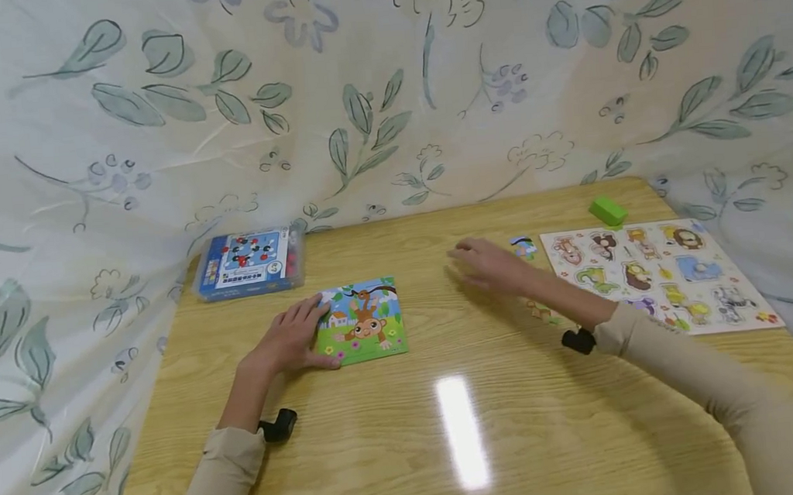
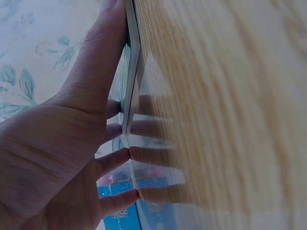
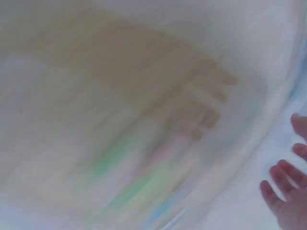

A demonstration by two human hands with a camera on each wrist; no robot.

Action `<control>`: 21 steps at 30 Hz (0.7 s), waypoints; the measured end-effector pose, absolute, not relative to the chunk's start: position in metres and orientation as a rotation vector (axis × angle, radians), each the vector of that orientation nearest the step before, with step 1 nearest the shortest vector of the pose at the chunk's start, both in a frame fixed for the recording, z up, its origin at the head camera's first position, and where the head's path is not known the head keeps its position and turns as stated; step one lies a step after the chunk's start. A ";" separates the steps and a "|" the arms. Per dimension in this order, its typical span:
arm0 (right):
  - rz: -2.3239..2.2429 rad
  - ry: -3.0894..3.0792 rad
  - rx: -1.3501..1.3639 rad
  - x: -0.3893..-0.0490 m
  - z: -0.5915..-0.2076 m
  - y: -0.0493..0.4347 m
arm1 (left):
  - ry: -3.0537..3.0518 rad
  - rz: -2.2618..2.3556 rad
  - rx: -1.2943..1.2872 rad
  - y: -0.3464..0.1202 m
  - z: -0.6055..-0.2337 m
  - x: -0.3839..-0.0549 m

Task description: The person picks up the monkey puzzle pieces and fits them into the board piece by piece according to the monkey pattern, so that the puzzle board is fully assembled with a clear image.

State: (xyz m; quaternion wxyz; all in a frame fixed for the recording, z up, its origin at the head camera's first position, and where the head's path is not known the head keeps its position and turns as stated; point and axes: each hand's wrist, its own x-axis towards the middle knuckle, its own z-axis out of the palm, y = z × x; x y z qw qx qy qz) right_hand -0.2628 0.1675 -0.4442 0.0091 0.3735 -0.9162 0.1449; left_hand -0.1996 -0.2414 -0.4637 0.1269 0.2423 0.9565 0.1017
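A square picture puzzle [image 1: 364, 324] with a monkey hanging from a branch lies on the table, left of the middle. My left hand [image 1: 290, 340] rests along its left side, thumb at the near corner and fingers by the far one. In the left wrist view the thumb [image 2: 93, 62] lies against the puzzle's edge, and several fingertips touch the tabletop. Over the bare wood to the right, my right hand [image 1: 487, 266] holds nothing, its fingers loosely bent. A small puzzle piece [image 1: 524, 247] lies just beyond that hand; another piece [image 1: 544, 313] is partly hidden under the forearm.
A clear-lidded box of molecule-model parts [image 1: 251, 263] sits at the back left. On the right lies a white board of animal shapes [image 1: 657, 277], partly behind my right forearm, with a green block [image 1: 607, 211] at its far edge. A flowered cloth [image 1: 370, 86] hangs behind the table.
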 end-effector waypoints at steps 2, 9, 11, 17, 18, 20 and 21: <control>0.458 -2.932 1.062 -0.277 -0.444 0.208 | 2.790 0.285 0.701 -0.241 -0.465 -0.199; 0.537 -3.177 0.940 -0.304 -0.444 0.281 | 2.802 0.287 0.704 -0.239 -0.463 -0.199; 0.517 -3.199 0.939 -0.307 -0.444 0.286 | 2.802 0.282 0.702 -0.239 -0.462 -0.199; 0.531 -3.251 0.928 -0.309 -0.444 0.297 | 2.787 0.291 0.693 -0.237 -0.460 -0.199; 0.553 -3.253 0.933 -0.309 -0.443 0.298 | 2.787 0.290 0.691 -0.237 -0.460 -0.199; 0.579 -3.251 0.948 -0.309 -0.442 0.299 | 2.790 0.288 0.693 -0.237 -0.460 -0.199; 0.587 -3.249 0.958 -0.309 -0.441 0.299 | 2.793 0.284 0.695 -0.237 -0.460 -0.199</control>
